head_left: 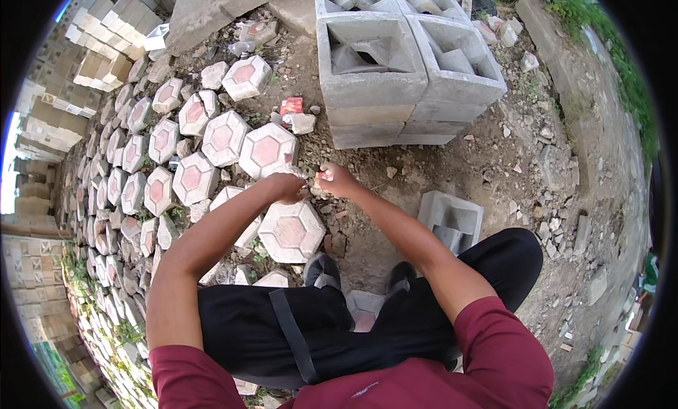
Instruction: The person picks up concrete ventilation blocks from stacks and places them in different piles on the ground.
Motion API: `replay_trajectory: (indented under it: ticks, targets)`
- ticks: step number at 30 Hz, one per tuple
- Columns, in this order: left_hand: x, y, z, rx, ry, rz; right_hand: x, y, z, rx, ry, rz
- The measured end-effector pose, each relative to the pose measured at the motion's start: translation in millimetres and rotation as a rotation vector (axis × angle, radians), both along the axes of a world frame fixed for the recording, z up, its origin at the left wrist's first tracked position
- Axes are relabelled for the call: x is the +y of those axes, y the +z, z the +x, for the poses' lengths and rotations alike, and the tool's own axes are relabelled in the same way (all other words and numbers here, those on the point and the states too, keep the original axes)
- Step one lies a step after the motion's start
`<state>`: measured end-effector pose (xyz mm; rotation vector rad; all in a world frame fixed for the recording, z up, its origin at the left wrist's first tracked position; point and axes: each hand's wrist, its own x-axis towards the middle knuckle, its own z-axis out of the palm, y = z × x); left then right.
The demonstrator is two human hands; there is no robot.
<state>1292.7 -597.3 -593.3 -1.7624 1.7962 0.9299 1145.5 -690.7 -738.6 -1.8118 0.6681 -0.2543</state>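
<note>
My left hand (288, 188) is closed, its fingers curled down just past the nearest hexagonal paver (292, 232). A pale rough chunk (290, 170) shows at its knuckles; whether the fingers grip it I cannot tell. A short gap away, my right hand (337, 181) pinches a small red-and-white piece (324, 176), too small to name exactly. Both hands are low over the dirt, beside another hexagonal paver (268, 150) with a reddish centre. Farther ahead, a red packet (291, 106) lies by a stone (304, 123).
Stacked hollow concrete blocks (378, 91) stand ahead to the right. A single hollow block (452, 220) sits by my right knee. Rows of loose hexagonal pavers (194, 177) cover the left side. Rubble (544, 137) and a long concrete slab edge (565, 70) lie to the right.
</note>
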Motion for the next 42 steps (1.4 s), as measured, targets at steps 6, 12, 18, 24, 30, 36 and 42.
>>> replay_trajectory:
  ticks: [6,12,18,24,30,36,42]
  targets:
    - [25.6,-6.2,12.7,0.024,0.02,-0.038,1.2,-10.3,-18.1,0.297,0.202,-0.585]
    - [56.5,-10.1,10.9,0.045,0.091,0.015,12.3,-37.1,-17.8,0.298,0.311,-0.945]
    - [98.7,-16.9,23.4,0.004,0.143,0.11,12.7,-30.5,6.1,0.181,0.445,-0.893]
    - [80.6,-20.0,22.8,-0.001,0.109,0.07,-24.5,-11.2,18.1,0.345,0.294,-0.265]
    - [73.9,-12.5,15.5,0.037,0.061,0.009,-1.8,38.1,40.1,-0.014,0.14,0.787]
    - [42.5,-14.5,-18.0,0.088,-0.037,0.013,-27.5,-16.6,-36.9,0.341,0.327,-0.409]
    - [48.1,-26.7,-14.5,0.074,-0.034,0.049,29.4,-32.0,-46.3,0.236,0.474,-0.979]
